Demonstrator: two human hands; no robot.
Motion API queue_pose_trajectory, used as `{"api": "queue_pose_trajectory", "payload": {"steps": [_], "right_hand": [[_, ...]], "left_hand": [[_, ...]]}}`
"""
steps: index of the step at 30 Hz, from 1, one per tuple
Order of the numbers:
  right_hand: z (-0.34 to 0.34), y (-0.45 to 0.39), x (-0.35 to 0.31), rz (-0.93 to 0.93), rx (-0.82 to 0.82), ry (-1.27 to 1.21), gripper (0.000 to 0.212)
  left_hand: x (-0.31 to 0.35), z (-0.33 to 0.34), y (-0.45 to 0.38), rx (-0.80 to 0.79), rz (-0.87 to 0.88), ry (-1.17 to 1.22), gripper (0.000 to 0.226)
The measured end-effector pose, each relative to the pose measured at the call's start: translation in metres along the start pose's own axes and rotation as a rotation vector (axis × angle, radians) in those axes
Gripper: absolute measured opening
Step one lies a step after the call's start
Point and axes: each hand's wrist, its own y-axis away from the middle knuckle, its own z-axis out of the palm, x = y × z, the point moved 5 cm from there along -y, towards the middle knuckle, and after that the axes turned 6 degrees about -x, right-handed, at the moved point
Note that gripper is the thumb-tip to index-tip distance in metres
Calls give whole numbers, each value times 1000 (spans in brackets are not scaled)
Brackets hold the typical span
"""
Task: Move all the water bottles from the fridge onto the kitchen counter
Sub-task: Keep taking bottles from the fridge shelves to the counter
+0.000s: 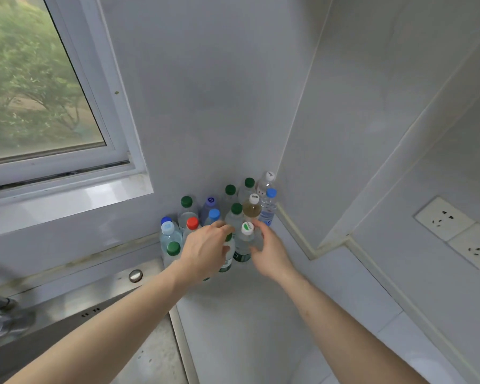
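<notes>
Your kitchen counter (261, 314) fills the lower middle of the view, a pale surface running into a corner of the grey wall (205, 92), with the window (39, 92) above on the left, the steel sink (75, 309) at lower left and 2 wall sockets (460, 231) on the right. The cluster of water bottles (219, 214) is packed upright into that corner, most likely so each new arrival leans on nothing and the open counter in front stays free; I count about 14 caps, mostly green and blue, 1 red (192, 223), though some may be hidden. Both of your arms reach in to the front row. Your left hand (205, 250) is curled over a green-capped bottle (227, 253), fingers wrapped around its shoulder, apparently steadying it as it is set down just beside its neighbours. Your right hand (269, 253) wraps from the right around the white-capped bottle (244, 245); the thumb shows on the bottle's near side, and its other fingers curl behind it, so I cannot tell how tightly they grip. Both bottles look to be touching or nearly on the surface, so the sensible next step would be a release. The fridge is out of view, so what remains inside cannot be judged.
</notes>
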Motion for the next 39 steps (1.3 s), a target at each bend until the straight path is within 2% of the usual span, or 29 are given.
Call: {"api": "queue_pose_trajectory", "payload": {"steps": [6, 12, 20, 31, 39], "right_hand": [[-11, 94, 19, 0, 70, -209, 59], [-12, 178, 44, 66, -3, -181, 53], [-27, 269, 76, 125, 105, -158, 52], [-48, 474, 130, 348, 437, -198, 53], [-20, 665, 148, 507, 683, -239, 56]], "left_hand": [[9, -9, 72, -11, 59, 192, 41], [44, 4, 131, -111, 135, 272, 43], [111, 23, 162, -221, 292, 258, 42], [248, 56, 229, -325, 645, 230, 38], [345, 77, 363, -407, 905, 273, 39]]}}
